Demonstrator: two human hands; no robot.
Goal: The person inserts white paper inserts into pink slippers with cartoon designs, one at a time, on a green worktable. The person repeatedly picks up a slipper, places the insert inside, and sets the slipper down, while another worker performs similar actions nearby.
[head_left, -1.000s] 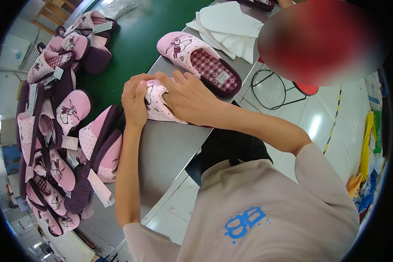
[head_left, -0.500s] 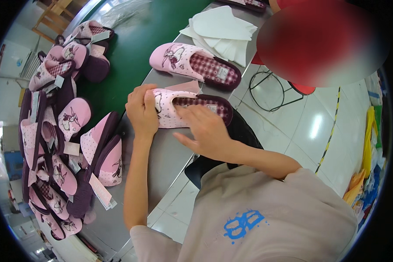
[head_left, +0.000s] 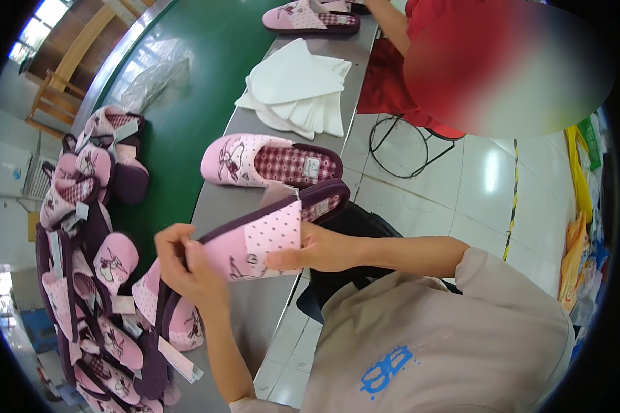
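1. Right hand [head_left: 320,249] fingers: hidden behind slipper [head_left: 269,237].
2. Far slipper [head_left: 311,15]: cut by top edge.
3. Slipper pile [head_left: 89,275]: bottom lost in the dark rim.

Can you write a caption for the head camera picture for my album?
Both hands, left hand and right hand, hold a pink slipper above a grey table.

Held slipper [head_left: 269,237]: soft matt pink cloth, dotted, dark purple trim. Beyond the hands, second slipper [head_left: 272,164] with checked cloth lining on smooth matt grey metal tabletop [head_left: 255,310].
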